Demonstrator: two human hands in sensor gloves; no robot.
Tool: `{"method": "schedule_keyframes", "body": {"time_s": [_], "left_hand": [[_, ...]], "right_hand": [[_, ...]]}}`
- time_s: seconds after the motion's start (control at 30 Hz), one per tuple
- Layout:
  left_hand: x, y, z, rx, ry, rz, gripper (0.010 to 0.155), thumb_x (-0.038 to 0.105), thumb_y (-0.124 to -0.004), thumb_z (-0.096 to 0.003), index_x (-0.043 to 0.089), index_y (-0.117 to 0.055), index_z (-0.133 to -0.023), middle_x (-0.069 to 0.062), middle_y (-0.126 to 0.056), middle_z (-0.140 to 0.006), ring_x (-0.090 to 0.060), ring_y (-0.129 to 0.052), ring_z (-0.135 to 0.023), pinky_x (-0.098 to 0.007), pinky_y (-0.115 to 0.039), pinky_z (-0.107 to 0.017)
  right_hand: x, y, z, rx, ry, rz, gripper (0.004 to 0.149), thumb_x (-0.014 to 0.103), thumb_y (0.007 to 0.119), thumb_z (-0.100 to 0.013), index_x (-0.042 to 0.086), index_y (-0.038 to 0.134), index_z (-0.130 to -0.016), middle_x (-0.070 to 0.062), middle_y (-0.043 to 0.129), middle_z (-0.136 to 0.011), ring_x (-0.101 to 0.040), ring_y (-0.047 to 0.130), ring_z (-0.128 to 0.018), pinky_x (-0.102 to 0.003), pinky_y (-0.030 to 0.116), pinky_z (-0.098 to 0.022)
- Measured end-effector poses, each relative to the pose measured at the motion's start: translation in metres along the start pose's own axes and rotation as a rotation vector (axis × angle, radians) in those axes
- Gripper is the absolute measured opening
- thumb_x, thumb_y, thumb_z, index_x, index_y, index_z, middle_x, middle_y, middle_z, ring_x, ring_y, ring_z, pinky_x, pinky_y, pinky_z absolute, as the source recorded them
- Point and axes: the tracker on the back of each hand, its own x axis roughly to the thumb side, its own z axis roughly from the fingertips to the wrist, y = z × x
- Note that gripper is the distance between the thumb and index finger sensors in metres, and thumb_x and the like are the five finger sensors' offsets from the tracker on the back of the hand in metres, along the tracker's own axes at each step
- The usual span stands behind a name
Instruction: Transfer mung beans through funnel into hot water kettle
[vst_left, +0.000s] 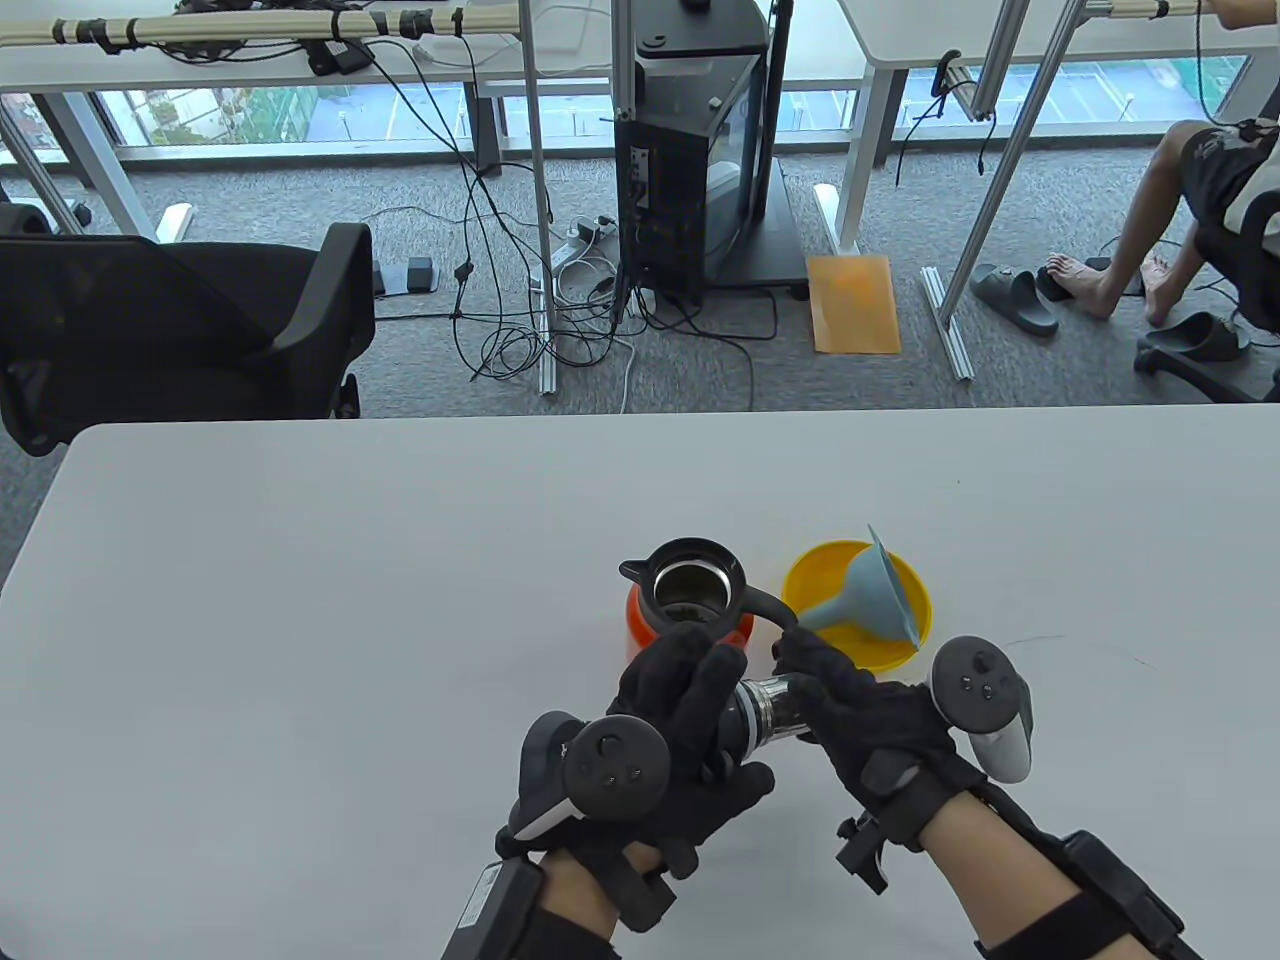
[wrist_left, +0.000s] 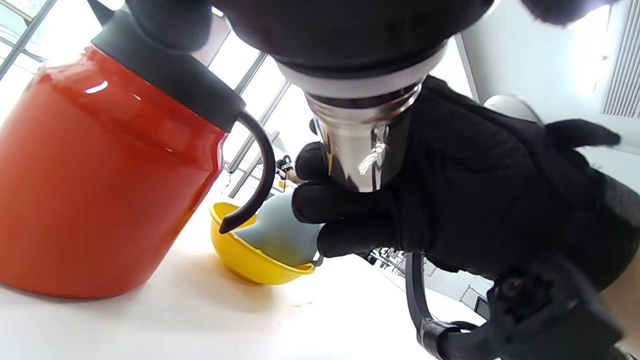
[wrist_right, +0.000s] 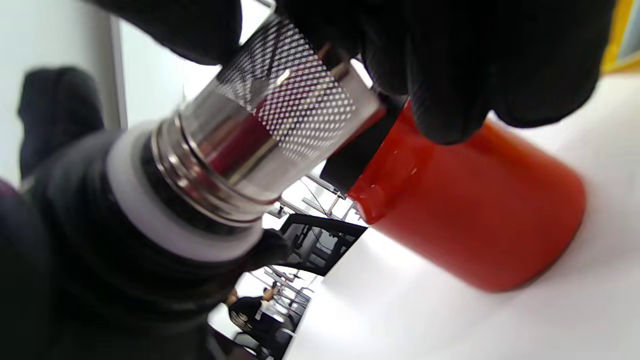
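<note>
Both gloved hands grip the kettle's lid: left hand (vst_left: 668, 745) wraps its black cap, right hand (vst_left: 862, 720) clasps its steel strainer (vst_left: 772, 706). Behind stand the open red kettle (vst_left: 688, 603) and a funnel (vst_left: 870, 595) in a yellow bowl (vst_left: 905, 650).

white table (vst_left: 300, 600) carries an orange kettle (vst_left: 640, 625) and, just beside it, a yellow bowl (vst_left: 900, 640).

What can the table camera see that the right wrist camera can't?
Only the table view shows the kettle's open mouth, the blue funnel lying in the yellow bowl, and both whole hands: left hand, right hand. Only the right wrist view shows the fine mesh on the lid's metal strainer end. Both show the orange kettle on the white table and the lid held between the two hands.
</note>
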Motion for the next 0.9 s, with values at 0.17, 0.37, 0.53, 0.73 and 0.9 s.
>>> {"method": "schedule_keyframes", "body": {"time_s": [0.17, 0.37, 0.53, 0.73, 0.9], "left_hand": [[-0.004, 0.013, 0.003, 0.021, 0.042, -0.047, 0.087, 0.079, -0.059, -0.0384, 0.06, 0.001, -0.098, 0.0, -0.003, -0.113, -0.041, -0.029, -0.104, -0.053, -0.069, -0.067], [-0.012, 0.03, 0.007, 0.043, 0.089, -0.074, 0.088, 0.079, -0.061, -0.039, 0.058, -0.001, -0.1, -0.001, -0.003, -0.114, -0.041, -0.028, -0.104, -0.053, -0.067, -0.067], [-0.021, 0.043, 0.01, 0.087, 0.132, -0.06, 0.089, 0.08, -0.062, -0.0391, 0.056, -0.002, -0.101, -0.001, -0.002, -0.114, -0.041, -0.026, -0.104, -0.053, -0.064, -0.067], [-0.026, 0.057, 0.008, 0.124, 0.194, -0.069, 0.09, 0.08, -0.061, -0.0398, 0.053, -0.001, -0.102, -0.003, -0.001, -0.114, -0.041, -0.023, -0.103, -0.053, -0.058, -0.068], [-0.023, 0.072, -0.01, 0.121, 0.238, -0.107, 0.092, 0.079, -0.066, -0.0393, 0.053, -0.007, -0.103, -0.004, -0.007, -0.115, -0.042, -0.024, -0.103, -0.056, -0.056, -0.069]], "right_hand": [[0.015, -0.005, 0.016, 0.092, -0.058, 0.428, 0.078, 0.047, 0.07, -0.053, -0.003, 0.049, -0.11, -0.039, 0.028, -0.105, -0.071, 0.034, -0.089, -0.08, 0.041, -0.055], [-0.001, -0.013, 0.049, 0.17, 0.05, 0.732, 0.084, 0.054, 0.069, -0.052, 0.006, 0.039, -0.114, -0.031, 0.013, -0.109, -0.064, 0.003, -0.09, -0.081, 0.017, -0.055], [-0.032, 0.001, 0.075, 0.174, 0.18, 0.758, 0.086, 0.056, 0.068, -0.053, 0.008, 0.034, -0.115, -0.03, 0.008, -0.109, -0.061, -0.005, -0.088, -0.08, 0.011, -0.054], [-0.056, 0.019, 0.091, 0.2, 0.201, 0.864, 0.086, 0.058, 0.065, -0.054, 0.008, 0.032, -0.115, -0.031, 0.007, -0.108, -0.062, -0.007, -0.087, -0.08, 0.011, -0.053], [-0.067, 0.02, 0.098, 0.185, 0.204, 0.836, 0.086, 0.057, 0.066, -0.054, 0.007, 0.033, -0.115, -0.033, 0.008, -0.107, -0.063, -0.006, -0.086, -0.08, 0.012, -0.053]]}}
